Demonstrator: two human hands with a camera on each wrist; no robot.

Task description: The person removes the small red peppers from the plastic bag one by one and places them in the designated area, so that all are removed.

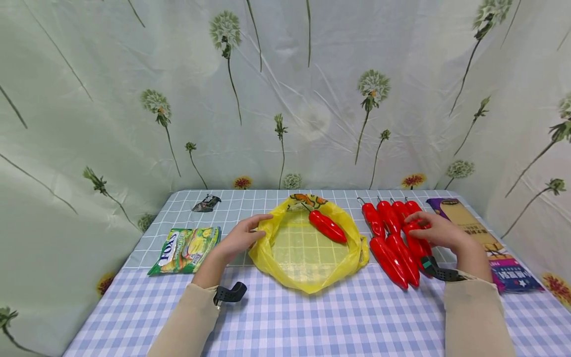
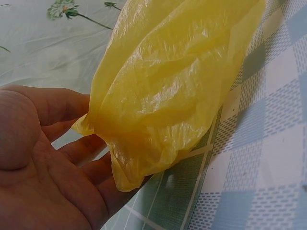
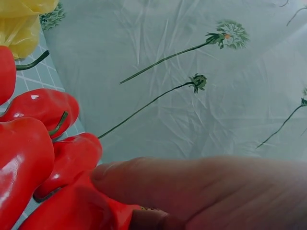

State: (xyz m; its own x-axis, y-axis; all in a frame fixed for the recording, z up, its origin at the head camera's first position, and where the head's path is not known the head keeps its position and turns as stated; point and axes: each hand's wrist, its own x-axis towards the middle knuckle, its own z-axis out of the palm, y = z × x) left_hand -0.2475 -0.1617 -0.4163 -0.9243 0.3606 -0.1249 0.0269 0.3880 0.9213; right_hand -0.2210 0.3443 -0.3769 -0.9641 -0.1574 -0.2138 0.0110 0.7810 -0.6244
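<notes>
A yellow plastic bag [image 1: 308, 286] lies spread with its mouth wide, and one red pepper [image 1: 327, 226] rests inside it. The left hand [image 1: 241, 237] is at the bag's left edge; in the left wrist view its fingers [image 2: 67, 105] curl about the crumpled rim of the bag [image 2: 163, 86]. On the right, several glossy red peppers [image 1: 387, 258] with dark stalks lie close together in rows. The right hand [image 1: 439, 230] is over the rightmost ones and holds a pepper [image 1: 417, 245] between thumb and fingers. In the right wrist view a fingertip [image 3: 103, 177] presses on red skin [image 3: 72, 211].
A green FOX'S sweets bag [image 1: 185, 250] lies left of the left forearm. Behind it is a small black packet [image 1: 206, 203]. A long purple and tan packet [image 1: 486, 248] runs along the right side, partly behind the right arm. A checked cloth [image 1: 303, 322] covers the table; a flowered curtain hangs behind.
</notes>
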